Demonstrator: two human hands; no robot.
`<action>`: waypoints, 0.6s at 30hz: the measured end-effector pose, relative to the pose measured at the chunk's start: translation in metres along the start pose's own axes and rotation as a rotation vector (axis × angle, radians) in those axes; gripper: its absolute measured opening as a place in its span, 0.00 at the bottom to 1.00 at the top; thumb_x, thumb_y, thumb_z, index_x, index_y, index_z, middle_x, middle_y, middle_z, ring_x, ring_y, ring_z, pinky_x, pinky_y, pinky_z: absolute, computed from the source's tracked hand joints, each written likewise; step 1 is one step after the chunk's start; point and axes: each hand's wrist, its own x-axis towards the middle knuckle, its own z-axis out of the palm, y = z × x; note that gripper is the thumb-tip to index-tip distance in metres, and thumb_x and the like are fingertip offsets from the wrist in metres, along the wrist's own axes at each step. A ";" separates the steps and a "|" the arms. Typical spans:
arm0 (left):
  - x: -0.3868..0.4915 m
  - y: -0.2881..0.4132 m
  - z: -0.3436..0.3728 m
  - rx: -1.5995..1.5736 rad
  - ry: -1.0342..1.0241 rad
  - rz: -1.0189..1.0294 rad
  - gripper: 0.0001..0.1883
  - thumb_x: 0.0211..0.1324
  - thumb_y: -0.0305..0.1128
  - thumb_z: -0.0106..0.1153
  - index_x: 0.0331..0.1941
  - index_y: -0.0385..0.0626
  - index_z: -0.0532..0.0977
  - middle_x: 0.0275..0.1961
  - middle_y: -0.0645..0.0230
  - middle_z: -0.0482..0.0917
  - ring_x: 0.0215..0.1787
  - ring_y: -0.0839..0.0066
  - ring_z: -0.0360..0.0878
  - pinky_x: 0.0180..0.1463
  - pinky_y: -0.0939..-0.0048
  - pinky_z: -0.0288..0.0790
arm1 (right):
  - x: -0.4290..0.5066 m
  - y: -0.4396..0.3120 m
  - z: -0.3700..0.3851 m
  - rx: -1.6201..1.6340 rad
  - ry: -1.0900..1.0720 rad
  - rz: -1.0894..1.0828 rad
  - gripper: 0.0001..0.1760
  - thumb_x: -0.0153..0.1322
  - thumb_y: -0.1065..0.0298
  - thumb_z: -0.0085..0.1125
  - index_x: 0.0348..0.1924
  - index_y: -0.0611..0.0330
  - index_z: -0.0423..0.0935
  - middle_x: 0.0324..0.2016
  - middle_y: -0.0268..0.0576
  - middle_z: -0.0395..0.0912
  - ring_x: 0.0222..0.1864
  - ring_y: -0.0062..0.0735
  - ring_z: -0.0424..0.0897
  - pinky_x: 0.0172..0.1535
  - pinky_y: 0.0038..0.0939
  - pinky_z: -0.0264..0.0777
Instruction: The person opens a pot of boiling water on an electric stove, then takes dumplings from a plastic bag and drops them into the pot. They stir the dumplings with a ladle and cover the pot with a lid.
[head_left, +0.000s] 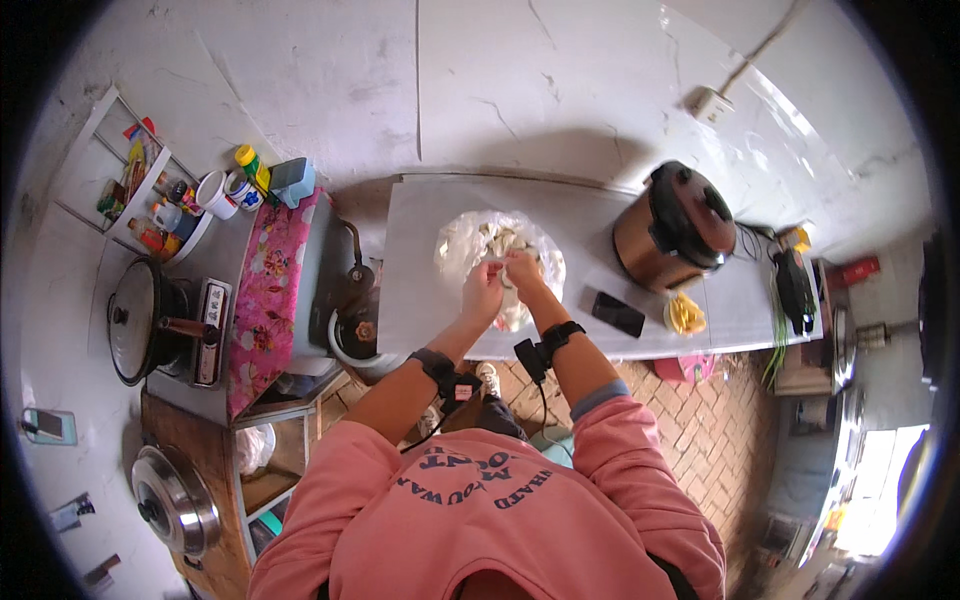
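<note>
A clear plastic bag (461, 244) lies spread on the grey-topped table (420, 300) before me, holding several pale, rounded pieces of food (506, 236) whose kind I cannot make out. Over its near part, my left hand (484, 289) and my right hand (523, 271) come close together with bent fingers. A small pale piece shows between the hands, but whether the fingers pinch it or the bag's film is too small to tell. Each wrist wears a black strap with a small device.
Right of the bag are a black smartphone (618, 313), a container of yellow pieces (685, 313) and a brown electric pressure cooker (673, 229). Green stalks (778, 330) hang over the table's right end. At left stand a faucet (358, 274), a floral cloth (270, 292) and a lidded wok (135, 322).
</note>
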 end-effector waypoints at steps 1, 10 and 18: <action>0.013 -0.003 0.008 0.096 0.016 -0.011 0.14 0.53 0.27 0.50 0.45 0.38 0.74 0.43 0.55 0.80 0.47 0.61 0.79 0.51 0.67 0.71 | 0.018 -0.003 0.002 -0.219 -0.012 -0.056 0.17 0.64 0.66 0.47 0.39 0.68 0.77 0.34 0.54 0.79 0.33 0.46 0.78 0.40 0.41 0.72; 0.094 -0.085 0.023 0.606 -0.386 -0.366 0.29 0.54 0.39 0.46 0.62 0.45 0.62 0.58 0.47 0.71 0.59 0.48 0.69 0.62 0.56 0.61 | 0.078 -0.026 -0.002 -0.938 -0.104 -0.322 0.31 0.67 0.51 0.52 0.57 0.61 0.67 0.57 0.58 0.66 0.62 0.54 0.62 0.65 0.47 0.53; 0.074 -0.105 0.024 0.801 0.006 -0.231 0.25 0.58 0.45 0.50 0.55 0.43 0.70 0.61 0.52 0.67 0.60 0.56 0.66 0.61 0.58 0.60 | 0.125 -0.034 0.002 -0.974 -0.500 -0.158 0.32 0.67 0.42 0.48 0.54 0.59 0.73 0.50 0.57 0.75 0.55 0.52 0.72 0.65 0.49 0.52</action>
